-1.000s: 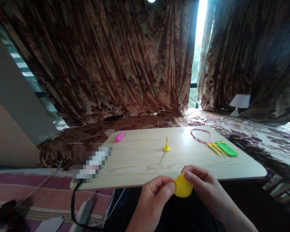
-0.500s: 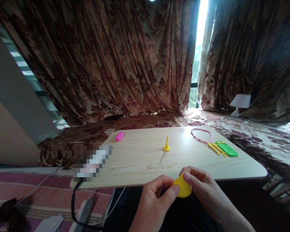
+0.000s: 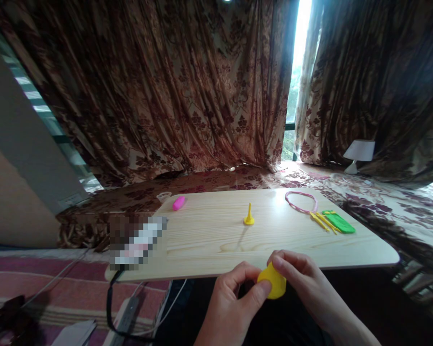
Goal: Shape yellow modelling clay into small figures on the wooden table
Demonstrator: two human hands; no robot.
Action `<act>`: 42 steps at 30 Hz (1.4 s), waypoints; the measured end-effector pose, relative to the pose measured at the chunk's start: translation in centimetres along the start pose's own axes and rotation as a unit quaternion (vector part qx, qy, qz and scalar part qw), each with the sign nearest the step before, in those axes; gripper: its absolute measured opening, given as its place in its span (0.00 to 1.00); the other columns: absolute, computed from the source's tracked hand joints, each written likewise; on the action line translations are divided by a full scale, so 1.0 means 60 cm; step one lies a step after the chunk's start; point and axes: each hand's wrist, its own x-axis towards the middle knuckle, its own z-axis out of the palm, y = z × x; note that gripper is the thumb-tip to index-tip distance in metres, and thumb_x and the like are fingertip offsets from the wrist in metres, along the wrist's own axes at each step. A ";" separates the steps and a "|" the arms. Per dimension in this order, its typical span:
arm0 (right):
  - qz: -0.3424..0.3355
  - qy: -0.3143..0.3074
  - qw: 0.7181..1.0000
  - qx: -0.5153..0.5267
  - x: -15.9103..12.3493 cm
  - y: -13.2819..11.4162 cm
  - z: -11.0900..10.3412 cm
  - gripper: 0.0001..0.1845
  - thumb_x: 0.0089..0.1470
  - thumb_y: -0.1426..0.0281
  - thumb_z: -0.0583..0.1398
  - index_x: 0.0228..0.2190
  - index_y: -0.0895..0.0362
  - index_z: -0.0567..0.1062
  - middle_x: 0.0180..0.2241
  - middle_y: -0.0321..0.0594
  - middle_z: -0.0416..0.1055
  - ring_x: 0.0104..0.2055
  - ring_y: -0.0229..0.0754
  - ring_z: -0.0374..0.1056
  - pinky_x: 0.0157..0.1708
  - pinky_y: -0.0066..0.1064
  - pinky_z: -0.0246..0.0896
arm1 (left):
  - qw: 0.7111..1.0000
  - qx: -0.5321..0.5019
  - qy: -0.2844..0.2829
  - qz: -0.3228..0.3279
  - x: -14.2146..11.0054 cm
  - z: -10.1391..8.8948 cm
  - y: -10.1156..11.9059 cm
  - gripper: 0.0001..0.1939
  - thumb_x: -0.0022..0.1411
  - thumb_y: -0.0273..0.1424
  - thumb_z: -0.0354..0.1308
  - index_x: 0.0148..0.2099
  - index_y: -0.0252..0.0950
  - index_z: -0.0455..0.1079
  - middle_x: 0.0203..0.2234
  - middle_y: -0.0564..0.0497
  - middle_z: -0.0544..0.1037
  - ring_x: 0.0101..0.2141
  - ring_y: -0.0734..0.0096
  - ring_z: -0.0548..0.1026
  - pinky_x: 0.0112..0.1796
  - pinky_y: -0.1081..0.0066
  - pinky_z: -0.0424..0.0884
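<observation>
A flattened round piece of yellow modelling clay (image 3: 274,283) is pinched between both hands, just in front of the table's near edge. My left hand (image 3: 234,298) has its thumb on the near face at the left, with the fingers behind. My right hand (image 3: 303,274) grips the upper right rim between thumb and fingers. Beyond them, a yellow clay stem on a round base (image 3: 249,216) stands upright on the wooden table (image 3: 202,235).
At the right lie a pink twisted loop (image 3: 292,205), thin yellow clay pieces (image 3: 324,223) and a flat green clay piece (image 3: 341,223). A pink clay lump (image 3: 179,203) rests at the back left. Near the left edge is a blurred-out device (image 3: 140,242) with a black cable.
My left thumb has slid further over the yellow clay's face. The clay has turned and tilted slightly in my fingers. Things on the table have stayed put.
</observation>
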 end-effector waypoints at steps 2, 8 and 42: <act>-0.003 0.007 1.000 -0.030 0.000 -0.005 0.000 0.18 0.56 0.59 0.56 0.23 0.60 0.70 0.23 0.34 0.61 0.27 0.34 0.54 0.27 0.25 0.50 | 1.000 0.000 0.002 0.001 -0.001 0.000 0.002 0.07 0.56 0.32 0.57 0.30 0.33 0.72 0.24 0.52 0.70 0.30 0.69 0.68 0.34 0.70 0.62; -0.006 -0.003 1.000 -0.028 0.001 -0.012 0.001 0.16 0.53 0.61 0.59 0.22 0.60 0.69 0.21 0.32 0.60 0.25 0.33 0.53 0.25 0.25 0.49 | 1.000 0.009 -0.017 0.002 -0.003 -0.002 0.005 0.07 0.56 0.31 0.57 0.30 0.32 0.72 0.25 0.52 0.70 0.30 0.69 0.67 0.34 0.70 0.61; 0.047 -0.025 0.982 0.184 0.007 0.012 -0.001 0.15 0.54 0.66 0.61 0.44 0.56 0.73 0.40 0.42 0.73 0.43 0.44 0.68 0.43 0.34 0.60 | 0.923 -0.367 0.054 -0.100 0.008 0.040 -0.019 0.15 0.45 0.37 0.67 0.34 0.33 0.79 0.28 0.44 0.81 0.36 0.57 0.76 0.48 0.57 0.63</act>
